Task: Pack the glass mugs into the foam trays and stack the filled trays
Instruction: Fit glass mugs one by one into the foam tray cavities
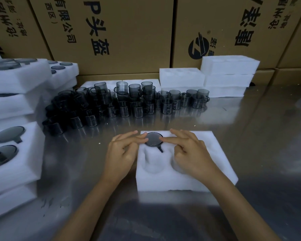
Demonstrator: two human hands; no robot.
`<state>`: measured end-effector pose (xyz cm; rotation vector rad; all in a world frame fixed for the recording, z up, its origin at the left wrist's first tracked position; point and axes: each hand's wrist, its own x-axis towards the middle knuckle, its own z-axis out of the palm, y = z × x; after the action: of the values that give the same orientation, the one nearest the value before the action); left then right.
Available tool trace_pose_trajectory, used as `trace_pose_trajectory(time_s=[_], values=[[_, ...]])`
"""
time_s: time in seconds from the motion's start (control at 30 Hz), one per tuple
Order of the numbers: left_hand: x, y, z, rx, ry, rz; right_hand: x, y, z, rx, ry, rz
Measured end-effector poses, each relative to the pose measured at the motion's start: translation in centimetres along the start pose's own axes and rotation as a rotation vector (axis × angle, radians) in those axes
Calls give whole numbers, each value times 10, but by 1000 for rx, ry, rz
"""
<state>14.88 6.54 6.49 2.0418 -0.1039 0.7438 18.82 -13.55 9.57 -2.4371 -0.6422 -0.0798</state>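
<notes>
At frame centre, left hand [123, 152] and right hand [189, 150] press straight fingers on a mug [153, 139] seated in the foam tray [207, 164].

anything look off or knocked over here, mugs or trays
Nothing looks broken or spilled. The loose mugs stand in a crowded, uneven cluster, some stacked on others. One mug sits in the foam tray, with both the left hand and right hand touching it.
</notes>
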Motion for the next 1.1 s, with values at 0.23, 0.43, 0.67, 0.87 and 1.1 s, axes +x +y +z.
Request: trace_pose_trajectory(time_s=[0.23,0.43,0.67,0.87,1.1], values=[[21,-24,-1,-305,104,-484,41,-8,-30,266,83,78],[41,-46,13,25,18,-482,154,-21,-24,172,-33,94],[51,-55,15,97,24,-451,244,-14,6,154,42,162],[56,-57,14,78,47,-456,269,2,23,43,79,164],[56,-58,12,50,50,-478,226,2,9,169,232,81]])
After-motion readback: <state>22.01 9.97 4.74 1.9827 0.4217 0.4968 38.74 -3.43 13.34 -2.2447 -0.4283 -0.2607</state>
